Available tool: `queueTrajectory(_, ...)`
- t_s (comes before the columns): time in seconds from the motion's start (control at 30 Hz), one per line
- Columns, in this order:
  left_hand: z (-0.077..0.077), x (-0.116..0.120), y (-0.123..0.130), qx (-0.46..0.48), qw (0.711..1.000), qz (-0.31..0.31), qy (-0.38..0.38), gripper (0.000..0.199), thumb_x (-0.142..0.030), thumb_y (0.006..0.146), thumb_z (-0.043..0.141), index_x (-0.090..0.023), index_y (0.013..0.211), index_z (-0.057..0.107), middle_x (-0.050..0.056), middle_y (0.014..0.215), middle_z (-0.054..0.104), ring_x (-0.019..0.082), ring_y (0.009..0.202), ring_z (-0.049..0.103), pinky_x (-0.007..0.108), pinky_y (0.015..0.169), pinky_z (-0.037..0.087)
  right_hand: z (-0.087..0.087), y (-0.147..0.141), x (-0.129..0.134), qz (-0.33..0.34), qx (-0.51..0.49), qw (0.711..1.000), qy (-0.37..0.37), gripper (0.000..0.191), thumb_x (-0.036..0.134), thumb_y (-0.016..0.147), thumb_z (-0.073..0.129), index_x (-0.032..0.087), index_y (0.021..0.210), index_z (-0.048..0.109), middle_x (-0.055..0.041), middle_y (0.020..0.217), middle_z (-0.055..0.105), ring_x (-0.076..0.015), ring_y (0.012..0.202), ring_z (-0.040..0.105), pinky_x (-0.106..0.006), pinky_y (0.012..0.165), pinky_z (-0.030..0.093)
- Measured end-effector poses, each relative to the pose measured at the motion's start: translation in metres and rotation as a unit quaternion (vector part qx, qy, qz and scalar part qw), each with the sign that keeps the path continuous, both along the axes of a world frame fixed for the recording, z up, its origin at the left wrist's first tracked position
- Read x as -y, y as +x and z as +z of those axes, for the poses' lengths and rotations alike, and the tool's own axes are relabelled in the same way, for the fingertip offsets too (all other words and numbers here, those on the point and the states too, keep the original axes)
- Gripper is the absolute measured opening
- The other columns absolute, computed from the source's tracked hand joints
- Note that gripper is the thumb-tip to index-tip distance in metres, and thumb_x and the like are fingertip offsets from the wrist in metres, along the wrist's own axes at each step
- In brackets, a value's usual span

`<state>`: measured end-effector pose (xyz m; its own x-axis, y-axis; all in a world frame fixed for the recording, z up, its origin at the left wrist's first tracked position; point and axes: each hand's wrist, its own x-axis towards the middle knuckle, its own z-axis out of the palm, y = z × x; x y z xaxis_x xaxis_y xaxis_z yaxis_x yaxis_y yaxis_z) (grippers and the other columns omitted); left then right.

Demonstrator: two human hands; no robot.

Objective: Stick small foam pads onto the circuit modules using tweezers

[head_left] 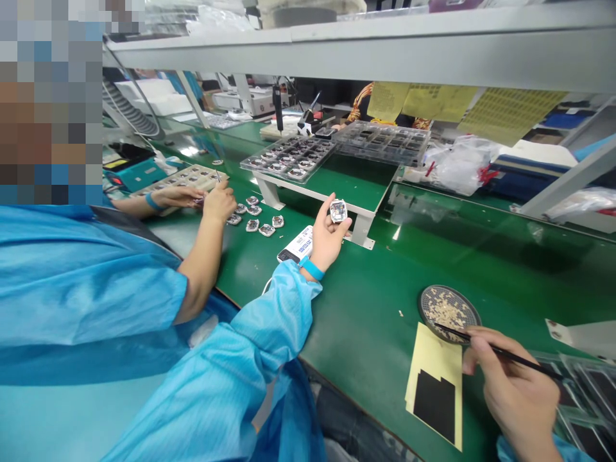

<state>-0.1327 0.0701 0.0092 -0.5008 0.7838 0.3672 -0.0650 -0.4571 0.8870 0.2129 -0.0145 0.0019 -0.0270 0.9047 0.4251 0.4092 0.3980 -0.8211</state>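
My left hand (327, 239) is raised over the bench, its fingers closed around a small white-rimmed electronic assembly (338, 210) that faces up toward me. Black tweezers (510, 357) are gripped in my right hand (517, 388). Their tips reach over the rim of a round dark dish (476, 316) holding many tiny beige pieces (445, 309). Under the dish's near edge lies a yellow backing sheet (436, 359) with black rectangular pieces (434, 403) stuck on it. Behind my left wrist, a white device (297, 246) with printed lettering rests on the green bench.
At left, a co-worker's hands (219, 204) work beside several similar assemblies (266, 229). A filled compartment tray (289, 157) sits on a raised metal stand (312, 192). A shelf (385, 51) spans overhead. Clear trays (590, 391) lie at the right edge.
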Motion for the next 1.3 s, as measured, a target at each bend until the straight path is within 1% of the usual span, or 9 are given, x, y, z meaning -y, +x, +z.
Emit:
queueTrajectory(0.17, -0.0011, -0.0002, -0.0006, -0.002, 1.000, -0.003, 0.003, 0.079, -0.037, 0.082, 0.081, -0.030, 0.152, 0.046, 0.005, 0.097, 0.068, 0.011, 0.065, 0.059, 0.026, 0.066, 0.057, 0.0020, -0.0012, 0.0015, -0.001, 0.006, 1.000, 0.004, 0.019, 0.033, 0.090, 0.070, 0.016, 0.082, 0.069, -0.0055, 0.080, 0.072, -0.0152, 0.070, 0.068, -0.028, 0.062, 0.049)
queueTrajectory(0.33, -0.0039, -0.0022, -0.0021, 0.002, 1.000, -0.007, 0.011, 0.080, -0.034, 0.083, 0.081, -0.029, 0.153, 0.044, 0.004, 0.099, 0.068, 0.010, 0.065, 0.058, 0.023, 0.065, 0.057, -0.0002, 0.0010, 0.0007, 0.004, 0.005, 1.000, 0.011, 0.018, 0.031, 0.091, 0.070, 0.017, 0.081, 0.069, -0.0042, 0.073, 0.070, -0.0158, 0.070, 0.068, -0.027, 0.062, 0.049)
queueTrajectory(0.47, -0.0062, -0.0035, -0.0029, -0.002, 1.000, -0.011, 0.016, 0.081, -0.033, 0.083, 0.081, -0.029, 0.154, 0.043, 0.004, 0.098, 0.068, 0.009, 0.064, 0.057, 0.023, 0.065, 0.056, -0.0025, 0.0015, -0.0003, 0.005, -0.002, 1.000, 0.005, 0.016, 0.031, 0.091, 0.071, 0.017, 0.082, 0.069, -0.0054, 0.080, 0.072, -0.0152, 0.068, 0.068, -0.028, 0.060, 0.049)
queueTrajectory(0.67, -0.0054, -0.0032, -0.0022, 0.000, 1.000, -0.009, 0.008, 0.082, -0.032, 0.083, 0.080, -0.029, 0.156, 0.041, 0.005, 0.100, 0.069, 0.009, 0.064, 0.058, 0.024, 0.065, 0.057, -0.0027, 0.0017, -0.0005, 0.008, -0.004, 1.000, 0.002, 0.016, 0.032, 0.092, 0.070, 0.018, 0.083, 0.069, -0.0026, 0.069, 0.068, -0.0144, 0.062, 0.065, -0.027, 0.058, 0.049)
queueTrajectory(0.83, -0.0052, -0.0029, -0.0018, 0.005, 1.000, -0.011, 0.005, 0.085, -0.032, 0.083, 0.080, -0.029, 0.157, 0.038, 0.007, 0.108, 0.070, 0.009, 0.064, 0.058, 0.024, 0.066, 0.057, -0.0007, 0.0015, 0.0004, 0.003, 0.002, 1.000, -0.002, 0.018, 0.033, 0.091, 0.070, 0.017, 0.082, 0.070, -0.0069, 0.086, 0.073, -0.0131, 0.063, 0.066, -0.027, 0.056, 0.049)
queueTrajectory(0.9, -0.0054, -0.0028, -0.0017, 0.006, 1.000, -0.011, 0.004, 0.085, -0.032, 0.083, 0.080, -0.029, 0.158, 0.038, 0.007, 0.109, 0.071, 0.009, 0.064, 0.059, 0.024, 0.066, 0.057, 0.0002, 0.0011, 0.0011, 0.002, 0.001, 1.000, -0.004, 0.019, 0.033, 0.091, 0.070, 0.017, 0.082, 0.070, -0.0077, 0.089, 0.074, -0.0129, 0.062, 0.065, -0.027, 0.055, 0.048)
queueTrajectory(1.03, -0.0047, -0.0024, -0.0014, 0.001, 1.000, -0.008, 0.001, 0.085, -0.032, 0.084, 0.080, -0.030, 0.158, 0.037, 0.007, 0.108, 0.071, 0.009, 0.065, 0.060, 0.024, 0.067, 0.057, 0.0007, 0.0011, 0.0014, 0.003, 0.001, 1.000, -0.005, 0.018, 0.033, 0.091, 0.070, 0.017, 0.082, 0.070, -0.0072, 0.086, 0.073, -0.0129, 0.061, 0.065, -0.027, 0.054, 0.049)
queueTrajectory(1.2, -0.0036, -0.0026, -0.0006, 0.006, 1.000, -0.012, 0.002, 0.089, -0.031, 0.083, 0.080, -0.029, 0.160, 0.035, 0.007, 0.111, 0.072, 0.009, 0.065, 0.059, 0.024, 0.066, 0.057, -0.0006, 0.0023, 0.0006, 0.008, 0.004, 1.000, -0.004, 0.017, 0.032, 0.091, 0.070, 0.018, 0.082, 0.070, -0.0050, 0.076, 0.070, -0.0143, 0.064, 0.066, -0.027, 0.057, 0.050)
queueTrajectory(1.3, -0.0042, -0.0035, -0.0007, 0.006, 1.000, -0.012, -0.002, 0.091, -0.030, 0.083, 0.080, -0.029, 0.161, 0.033, 0.008, 0.111, 0.073, 0.010, 0.065, 0.060, 0.024, 0.065, 0.057, -0.0013, 0.0030, 0.0007, 0.008, -0.001, 1.000, -0.004, 0.016, 0.032, 0.091, 0.071, 0.018, 0.083, 0.070, -0.0050, 0.078, 0.070, -0.0141, 0.064, 0.066, -0.027, 0.056, 0.050)
